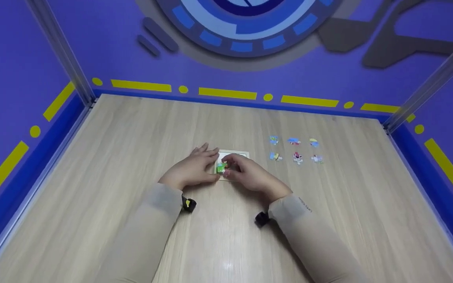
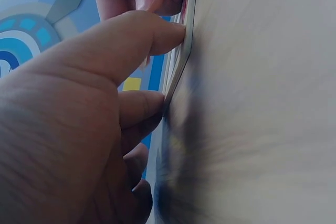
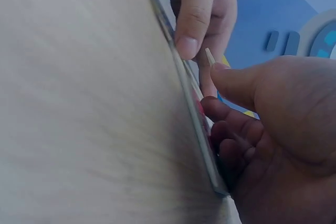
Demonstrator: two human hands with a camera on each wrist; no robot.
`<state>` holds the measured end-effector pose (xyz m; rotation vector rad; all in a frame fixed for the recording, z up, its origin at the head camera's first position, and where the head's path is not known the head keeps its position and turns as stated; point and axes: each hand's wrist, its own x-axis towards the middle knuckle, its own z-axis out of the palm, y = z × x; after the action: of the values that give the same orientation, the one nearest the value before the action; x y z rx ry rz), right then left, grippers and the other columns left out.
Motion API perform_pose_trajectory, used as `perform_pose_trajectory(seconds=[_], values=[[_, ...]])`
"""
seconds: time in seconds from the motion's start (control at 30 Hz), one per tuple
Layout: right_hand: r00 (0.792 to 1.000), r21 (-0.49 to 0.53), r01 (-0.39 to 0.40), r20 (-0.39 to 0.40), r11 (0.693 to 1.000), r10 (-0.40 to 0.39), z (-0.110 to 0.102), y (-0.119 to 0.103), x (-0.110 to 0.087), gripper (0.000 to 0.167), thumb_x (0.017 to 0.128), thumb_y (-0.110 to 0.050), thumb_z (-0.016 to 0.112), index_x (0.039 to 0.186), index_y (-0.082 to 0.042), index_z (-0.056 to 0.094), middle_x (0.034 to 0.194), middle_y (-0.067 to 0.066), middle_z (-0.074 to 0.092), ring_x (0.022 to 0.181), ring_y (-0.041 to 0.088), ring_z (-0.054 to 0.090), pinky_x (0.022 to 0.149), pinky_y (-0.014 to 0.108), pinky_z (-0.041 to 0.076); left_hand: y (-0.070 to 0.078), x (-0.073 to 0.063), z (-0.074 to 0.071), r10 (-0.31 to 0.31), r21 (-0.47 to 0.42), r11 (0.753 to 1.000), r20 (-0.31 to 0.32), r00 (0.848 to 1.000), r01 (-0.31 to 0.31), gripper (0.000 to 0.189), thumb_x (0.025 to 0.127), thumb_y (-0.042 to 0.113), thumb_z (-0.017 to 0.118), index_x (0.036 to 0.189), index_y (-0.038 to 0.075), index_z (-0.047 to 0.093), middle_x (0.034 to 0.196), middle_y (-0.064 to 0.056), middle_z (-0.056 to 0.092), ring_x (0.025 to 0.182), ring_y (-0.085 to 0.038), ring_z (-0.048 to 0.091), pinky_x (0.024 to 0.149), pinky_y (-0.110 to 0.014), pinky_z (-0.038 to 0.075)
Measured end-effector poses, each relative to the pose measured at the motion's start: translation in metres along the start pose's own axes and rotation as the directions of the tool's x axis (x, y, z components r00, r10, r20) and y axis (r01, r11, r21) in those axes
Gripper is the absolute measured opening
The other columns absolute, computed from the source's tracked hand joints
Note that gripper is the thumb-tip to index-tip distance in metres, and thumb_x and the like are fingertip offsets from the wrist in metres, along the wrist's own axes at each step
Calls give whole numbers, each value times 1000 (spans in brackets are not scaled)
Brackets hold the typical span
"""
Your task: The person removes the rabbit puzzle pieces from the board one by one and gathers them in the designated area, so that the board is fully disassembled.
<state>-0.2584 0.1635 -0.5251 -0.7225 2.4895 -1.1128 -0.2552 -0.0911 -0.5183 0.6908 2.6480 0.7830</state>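
Note:
A small, shallow puzzle tray (image 1: 233,151) lies on the table, with part of its top covered by the hands. My left hand (image 1: 196,167) is at the tray's left side, fingers spread. Its thumb and index fingertips touch the tray's edge (image 2: 181,66) in the left wrist view. My right hand (image 1: 250,173) is over the tray and pinches a green puzzle piece (image 1: 221,168) between thumb and fingers. From the right wrist, the piece (image 3: 210,57) appears edge-on as a thin pale strip above the thumb tip. The right fingertips hang close over the tray.
To the right of the tray, several loose puzzle pieces lie in two rows, among them a red-and-white piece (image 1: 297,157) and a blue one (image 1: 274,140). Blue-purple panels (image 1: 226,74) with yellow marks border the wooden table (image 1: 226,236) at the back and sides.

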Motion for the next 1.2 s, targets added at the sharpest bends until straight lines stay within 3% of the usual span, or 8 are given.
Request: perform_pose_trajectory(seconds=[0.33, 0.47, 0.63, 1.03, 1.2], values=[[998, 47, -18, 60, 999, 15, -19, -3, -8, 41, 116, -20, 66, 156, -14, 62, 149, 11, 69, 132, 30, 69, 109, 47, 61, 0, 4, 3, 3, 9, 1000, -12, 1000, -3, 87, 104, 47, 74, 174, 7, 41, 189, -1, 29, 181, -33, 5, 149, -52, 6], [999, 35, 25, 39, 999, -26, -22, -4, -11, 40, 115, -20, 67, 155, -15, 64, 146, 10, 68, 125, 27, 65, 101, 39, 57, -1, 3, 3, 1, 9, 1000, -19, 1000, -1, 88, 103, 47, 74, 174, 6, 42, 188, -2, 29, 181, -33, 6, 149, -53, 6], [997, -32, 72, 4, 997, -72, -27, -1, -22, 39, 115, -21, 68, 153, -15, 67, 142, 8, 69, 119, 25, 61, 101, 40, 52, -4, 2, 5, -14, -6, 1000, -10, 1000, 14, 88, 103, 46, 75, 174, 8, 41, 189, -1, 28, 181, -31, 4, 149, -52, 6], [995, -41, -44, -89, 998, 40, -54, 10, -55, 38, 114, -25, 72, 152, -21, 69, 139, 0, 72, 122, 25, 62, 106, 44, 53, -5, 1, 5, -12, -4, 1000, 10, 1000, 12, 87, 105, 44, 76, 174, 7, 40, 190, 0, 26, 181, -30, 2, 149, -49, 4], [991, -49, -53, -122, 997, 47, -64, 19, -66, 39, 112, -20, 73, 151, -16, 71, 138, 3, 74, 119, 26, 63, 102, 43, 53, -3, 1, 5, 0, -23, 1000, 6, 1000, 0, 86, 105, 42, 75, 174, 5, 41, 189, -3, 27, 181, -32, 3, 149, -51, 5]])
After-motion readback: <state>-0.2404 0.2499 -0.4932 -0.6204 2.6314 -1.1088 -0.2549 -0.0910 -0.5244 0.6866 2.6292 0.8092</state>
